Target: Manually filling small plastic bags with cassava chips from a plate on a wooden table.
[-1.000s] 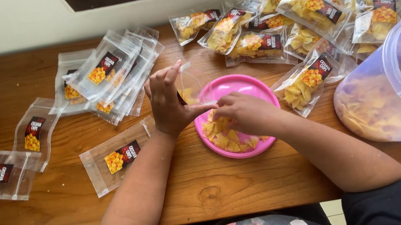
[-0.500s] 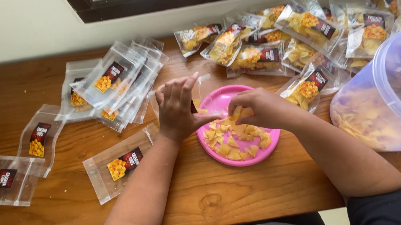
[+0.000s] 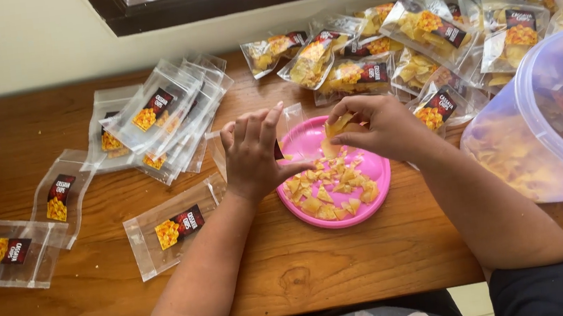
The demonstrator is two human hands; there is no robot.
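My left hand (image 3: 253, 154) holds a small clear plastic pouch (image 3: 289, 124) upright at the left rim of a pink plate (image 3: 374, 194). The pouch's mouth faces right and is partly hidden behind my fingers. My right hand (image 3: 376, 127) is raised over the plate's far half, pinching several yellow chips (image 3: 332, 132) just beside the pouch's mouth. More yellow chips (image 3: 330, 191) lie loose on the plate's near half.
Empty labelled pouches (image 3: 158, 112) fan out at the left, with single ones (image 3: 170, 229) nearer the table edge. Filled chip pouches (image 3: 356, 73) pile up at the back right. A large clear tub of chips (image 3: 545, 144) lies on its side at the right.
My right hand has lifted off the plate with a pinch of chips and moved up toward the pouch mouth. My left hand stays on the pouch.
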